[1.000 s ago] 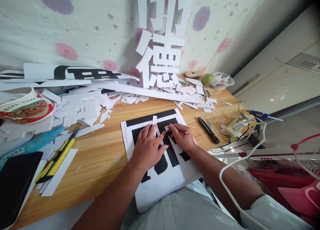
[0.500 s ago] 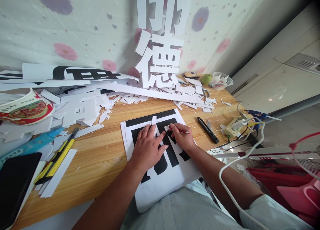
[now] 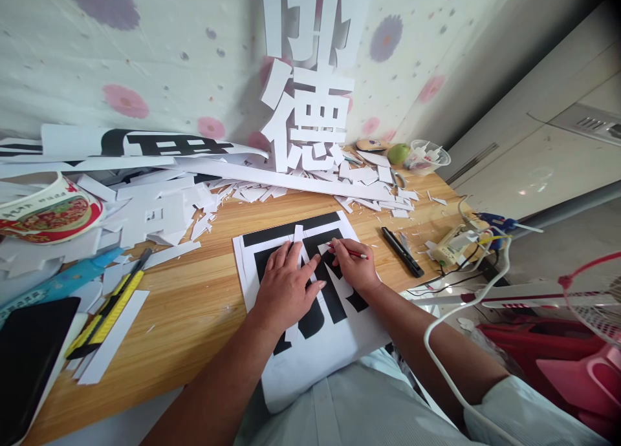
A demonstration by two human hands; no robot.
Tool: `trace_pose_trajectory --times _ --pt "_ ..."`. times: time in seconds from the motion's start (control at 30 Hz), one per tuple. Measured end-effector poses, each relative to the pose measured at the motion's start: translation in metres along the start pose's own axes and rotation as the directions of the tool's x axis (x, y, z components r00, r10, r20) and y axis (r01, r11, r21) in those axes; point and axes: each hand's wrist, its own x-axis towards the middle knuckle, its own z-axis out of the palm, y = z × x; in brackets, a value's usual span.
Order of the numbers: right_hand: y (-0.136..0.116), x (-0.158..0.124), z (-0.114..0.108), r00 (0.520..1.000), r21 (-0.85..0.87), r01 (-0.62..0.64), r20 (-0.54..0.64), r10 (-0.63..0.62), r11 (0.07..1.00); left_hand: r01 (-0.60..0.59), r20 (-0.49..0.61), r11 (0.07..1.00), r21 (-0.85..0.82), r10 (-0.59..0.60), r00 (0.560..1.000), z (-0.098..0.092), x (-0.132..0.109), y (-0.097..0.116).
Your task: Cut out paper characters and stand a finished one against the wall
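A white sheet (image 3: 325, 362) printed with large black character strokes lies on the wooden table in front of me, its lower part hanging over the edge towards my lap. My left hand (image 3: 284, 287) rests flat on it, fingers spread. Under those fingers runs a narrow white strip (image 3: 298, 234), its far end poking out past the fingertips. Pinched in my right hand (image 3: 356, 268) is a slim red pencil (image 3: 359, 255), its tip at the black print on the sheet's right half.
White cut-out characters (image 3: 320, 110) lean on the wall behind paper scraps (image 3: 174, 203). At left sit a yellow utility knife (image 3: 109, 313), a phone (image 3: 33, 362) and a noodle cup (image 3: 53, 210). To the right are a black cutter (image 3: 402, 252), a power strip (image 3: 451, 244) and a blue glue gun (image 3: 495, 223).
The camera view has shifted very slightly. Both hands, the pencil and the sheet look the same as before.
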Motion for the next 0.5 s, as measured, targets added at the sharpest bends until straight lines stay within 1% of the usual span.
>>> trace_pose_trajectory --times 0.5 --pt "0.0016 0.0005 0.0 0.998 -0.015 -0.034 -0.047 0.034 0.999 0.003 -0.012 1.0 -0.019 -0.004 1.0 0.0016 -0.0003 -0.0003"
